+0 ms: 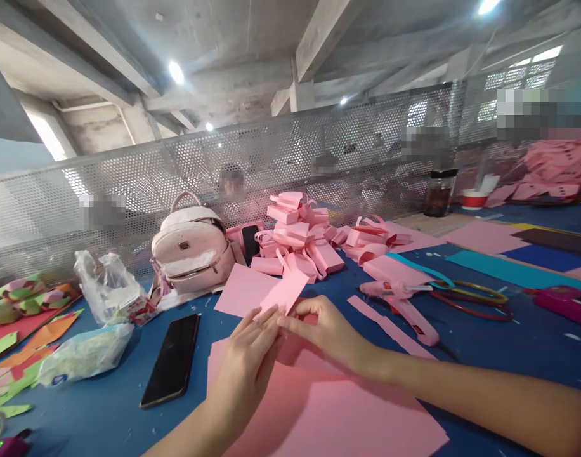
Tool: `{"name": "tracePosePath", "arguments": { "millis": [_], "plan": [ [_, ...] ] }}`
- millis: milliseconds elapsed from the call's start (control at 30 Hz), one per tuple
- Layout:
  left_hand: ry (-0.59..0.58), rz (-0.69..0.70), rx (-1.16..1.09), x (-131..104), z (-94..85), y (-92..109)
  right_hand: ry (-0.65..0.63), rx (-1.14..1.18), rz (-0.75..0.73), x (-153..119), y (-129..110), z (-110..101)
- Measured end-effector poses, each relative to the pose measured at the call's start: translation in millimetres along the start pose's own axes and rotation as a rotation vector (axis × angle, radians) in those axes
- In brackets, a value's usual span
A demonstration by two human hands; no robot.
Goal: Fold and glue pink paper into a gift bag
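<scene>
Both of my hands meet over a large pink sheet (338, 406) that lies on the blue table. A small pink paper piece (287, 291) stands tilted up between them. My left hand (247, 355) presses its closed fingers on the near side of that piece. At its right edge my right hand (326, 327) pinches the piece between thumb and fingers. Behind it lies another pink sheet (245, 291). A pink glue gun (402, 301) rests to the right of my right hand, beside a thin pink strip (388, 327).
A black phone (171, 362) and a plastic packet (85, 355) lie to the left. A pale backpack (193, 251) and a heap of folded pink paper (300, 238) stand behind. Scissors (471, 298) and a purple device (566, 304) lie right; a lidded jar (439, 192) stands farther back.
</scene>
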State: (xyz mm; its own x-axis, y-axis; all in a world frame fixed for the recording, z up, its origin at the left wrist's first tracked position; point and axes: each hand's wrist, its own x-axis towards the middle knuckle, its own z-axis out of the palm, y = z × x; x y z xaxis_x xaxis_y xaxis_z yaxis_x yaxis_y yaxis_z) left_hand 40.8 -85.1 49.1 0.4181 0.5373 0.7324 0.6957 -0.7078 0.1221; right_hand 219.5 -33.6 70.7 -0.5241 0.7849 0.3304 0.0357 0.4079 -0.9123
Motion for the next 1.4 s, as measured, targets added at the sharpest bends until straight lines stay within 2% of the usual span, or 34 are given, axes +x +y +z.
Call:
{"name": "tracePosePath", "arguments": {
  "millis": [100, 200, 400, 567, 633, 800, 1033, 1167, 1400],
  "plan": [
    [0.005, -0.01, 0.013, -1, -2.5, 4, -0.029, -0.006, -0.036, -2, -5, 0],
    [0.0, -0.033, 0.03, -5, -4.1, 7, -0.004, -0.05, -0.072, -3, -12, -2],
    [-0.117, -0.084, 0.072, -11, -1.1, 8, 0.033, -0.067, -0.1, -4, -24, -8],
    [-0.173, 0.021, 0.175, -9, -3.1, 8, 0.041, -0.114, -0.108, -8, -28, -7],
    [-0.153, 0.077, 0.206, -7, -4.4, 9, 0.039, -0.129, -0.137, -9, -28, -6],
    [-0.008, 0.131, 0.193, -3, -5.4, 11, 0.006, -0.185, -0.176, -10, -29, -6],
    [-0.033, 0.073, 0.19, -1, -6.1, 11, -0.034, -0.243, -0.153, -6, -28, -8],
    [-0.012, 0.1, 0.222, 0, -6.2, 14, -0.101, -0.27, -0.146, -10, -26, -4],
    [0.016, 0.149, 0.252, -1, -6.0, 10, -0.142, -0.334, -0.17, -12, -27, -4]
  ]
}}
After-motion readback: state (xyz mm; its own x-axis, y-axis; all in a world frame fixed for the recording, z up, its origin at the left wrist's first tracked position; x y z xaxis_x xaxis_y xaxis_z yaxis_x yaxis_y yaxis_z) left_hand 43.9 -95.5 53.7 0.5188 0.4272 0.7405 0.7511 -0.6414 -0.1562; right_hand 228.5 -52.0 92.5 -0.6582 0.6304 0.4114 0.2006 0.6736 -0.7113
